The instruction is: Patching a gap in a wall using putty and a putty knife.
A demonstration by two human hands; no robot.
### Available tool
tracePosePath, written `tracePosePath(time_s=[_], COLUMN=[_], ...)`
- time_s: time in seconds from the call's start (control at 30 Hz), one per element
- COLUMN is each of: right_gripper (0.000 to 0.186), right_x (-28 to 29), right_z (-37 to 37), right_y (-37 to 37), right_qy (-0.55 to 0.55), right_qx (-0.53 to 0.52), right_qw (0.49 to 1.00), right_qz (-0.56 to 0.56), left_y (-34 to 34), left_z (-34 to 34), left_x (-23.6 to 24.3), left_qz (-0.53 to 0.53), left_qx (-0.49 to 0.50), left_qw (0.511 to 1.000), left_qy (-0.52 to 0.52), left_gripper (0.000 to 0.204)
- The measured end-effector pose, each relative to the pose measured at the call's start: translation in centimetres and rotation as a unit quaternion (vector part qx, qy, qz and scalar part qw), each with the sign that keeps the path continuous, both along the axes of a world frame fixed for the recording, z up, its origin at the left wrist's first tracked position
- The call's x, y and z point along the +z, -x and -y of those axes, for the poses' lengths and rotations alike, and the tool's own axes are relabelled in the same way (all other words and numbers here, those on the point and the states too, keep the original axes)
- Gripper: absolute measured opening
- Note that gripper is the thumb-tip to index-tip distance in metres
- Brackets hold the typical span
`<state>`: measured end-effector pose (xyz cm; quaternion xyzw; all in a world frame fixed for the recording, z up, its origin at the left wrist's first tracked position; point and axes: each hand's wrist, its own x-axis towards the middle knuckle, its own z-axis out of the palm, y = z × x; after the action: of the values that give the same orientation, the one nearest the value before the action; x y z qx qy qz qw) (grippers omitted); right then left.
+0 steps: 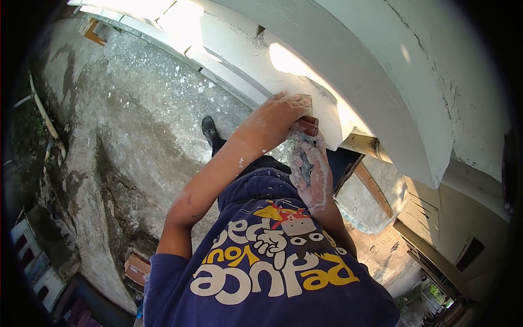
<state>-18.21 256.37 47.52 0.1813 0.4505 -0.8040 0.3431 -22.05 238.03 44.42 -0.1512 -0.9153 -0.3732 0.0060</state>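
My left hand (286,109) reaches up to a white plastered ledge (327,111), its fingers pressed over a small, flat tan piece (305,100) against that surface. Just below it, my right hand (309,169), thickly smeared with white paste, is closed on a reddish-brown object (306,126) with a dark grey lower part, whose exact kind I cannot make out. The top of this object sits against or very near my left fingers; their contact is unclear.
A curved white overhang (392,65) runs along the upper right. My booted foot (210,128) stands on stained concrete (125,109). Pale pipes (49,122) lie at the far left, a brown box (136,270) is low at left, and a pale cabinet-like structure (430,212) is at right.
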Motion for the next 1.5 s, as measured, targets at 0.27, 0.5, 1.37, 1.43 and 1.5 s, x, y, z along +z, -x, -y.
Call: tracePosePath(time_s=[0.27,0.5,1.37,1.43,1.5], right_gripper=[0.048,0.048,0.069,0.067,0.060], right_x=[-0.7,-1.4,0.2,-0.3,-1.0], right_z=[-0.9,-1.9,-3.5,-3.9,-3.4], right_y=[0.0,0.4,-1.3,-0.7,0.1], right_qy=[0.020,0.003,0.033,0.032,0.043], right_qx=[0.011,0.017,0.005,0.019,-0.009], right_qw=[1.000,1.000,0.999,0.999,0.998], right_qz=[0.002,-0.013,0.039,0.029,0.036], left_y=[-0.3,-0.4,-1.6,-1.6,-0.3], left_z=[-0.7,-1.2,-2.1,-2.4,-2.1], left_x=[0.1,-0.8,-2.0,-1.5,-1.5], left_qz=[-0.017,-0.025,-0.035,-0.040,-0.015], left_qx=[0.000,0.002,-0.029,-0.019,-0.038], left_qw=[1.000,1.000,0.994,0.994,0.994], left_qy=[-0.002,0.001,-0.098,-0.100,-0.105], left_gripper=[0.039,0.046,0.057,0.057,0.058])
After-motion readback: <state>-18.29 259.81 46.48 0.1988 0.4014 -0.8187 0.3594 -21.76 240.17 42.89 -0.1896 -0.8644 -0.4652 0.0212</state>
